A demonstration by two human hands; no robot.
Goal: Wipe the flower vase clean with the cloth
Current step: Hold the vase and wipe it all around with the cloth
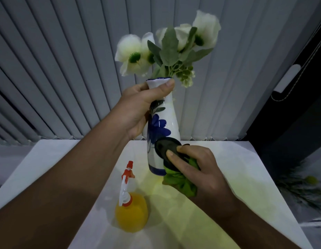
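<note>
A tall white vase (169,121) painted with a blue flower and a blue foot is held up, slightly tilted, above the white table (227,177). White artificial flowers with green leaves (170,49) stand in its mouth. My left hand (138,108) grips the vase around its neck, thumb at the rim. My right hand (195,166) holds a bunched cloth (179,180), green with a black part, and presses the black part against the vase's lower right side.
A spray bottle (130,209) with yellow liquid and a red-and-white trigger head stands on the table near the front, left of the vase. Grey vertical blinds (66,69) hang behind the table. A dark panel (299,114) is at the right.
</note>
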